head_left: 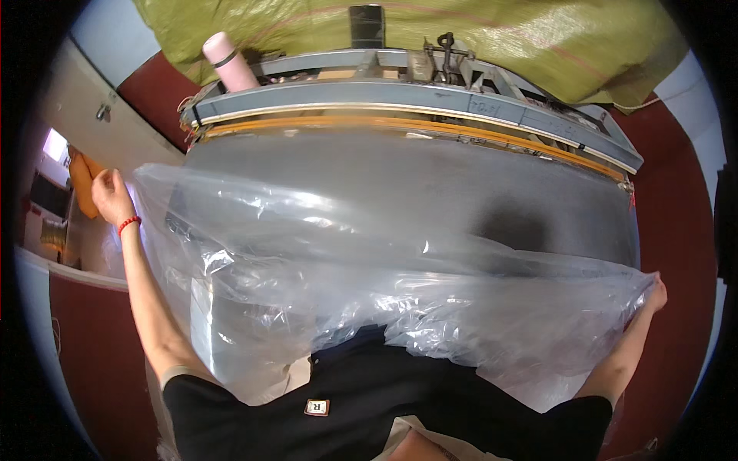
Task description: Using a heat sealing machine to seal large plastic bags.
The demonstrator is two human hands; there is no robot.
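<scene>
A wide sheet of clear plastic film [307, 238] stretches between my two outspread arms, wrinkled and shiny along its near part. My left hand [113, 197], with a red bead bracelet at the wrist, is closed at the film's far left corner. At the right, my right hand [657, 293] pinches the film's other end, where it gathers into folds. Beneath and beyond the film lies a large flat dark grey surface [400, 165], part of it seen through the plastic. The film's near edge hangs against my black shirt.
Along the far side runs a grey metal beam [369, 98] with an orange strip [361, 123] before it. A pink bottle [231, 63] and a dark metal clamp [446, 58] stand there. Yellow-green sheeting [500, 31] hangs behind. At left is a door [108, 107].
</scene>
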